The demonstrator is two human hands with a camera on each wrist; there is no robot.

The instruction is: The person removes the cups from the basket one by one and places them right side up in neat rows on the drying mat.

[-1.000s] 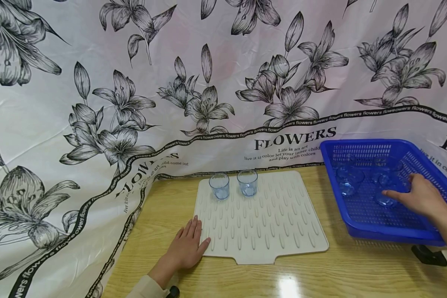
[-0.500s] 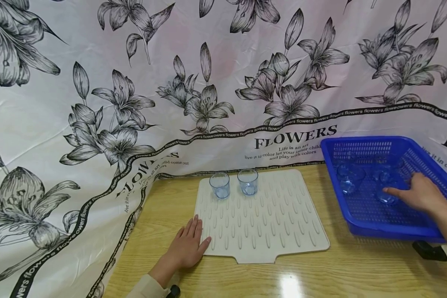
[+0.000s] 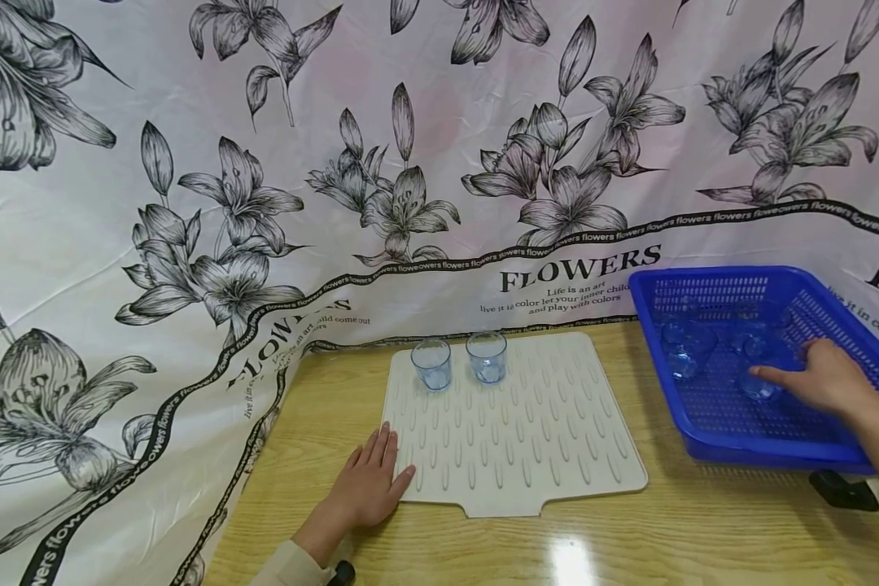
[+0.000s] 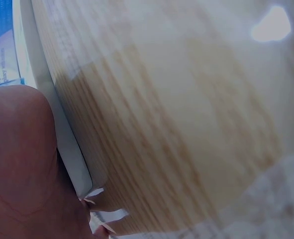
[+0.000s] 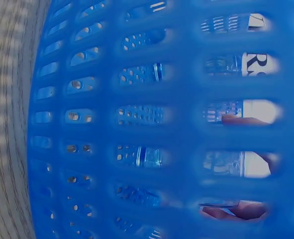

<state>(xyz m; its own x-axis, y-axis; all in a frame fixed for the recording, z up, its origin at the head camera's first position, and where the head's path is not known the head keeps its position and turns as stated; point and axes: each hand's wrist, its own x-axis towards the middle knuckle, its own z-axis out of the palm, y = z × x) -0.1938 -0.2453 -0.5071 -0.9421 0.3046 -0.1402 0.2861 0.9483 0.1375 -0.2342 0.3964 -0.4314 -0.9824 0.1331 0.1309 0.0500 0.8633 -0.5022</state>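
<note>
While our right hand is inside the deep-blue, slotted plastic basket, the head view shows thumb and fingers about a blue-tinted glass tumbler, yet we cannot tell whether they grip it firmly. We judge that pressing opposite sides of the glass and lifting it straight up serves best, since other blue-tinted tumblers crowd near it. Our left hand lies flat and relaxed, holding nothing, at the left edge of the white, ridged rectangular mat, a useful brace in our judgement. Two pale-blue glasses stand upright toward its far left; we have room to their right and in front, though any lift must first pass the basket's raised rim. From the left wrist, we see the mat's thick edge beside pale wood tabletop. From the right wrist, slotted blue plastic hides most of the hold; only slivers of glass and fingers show.
</note>
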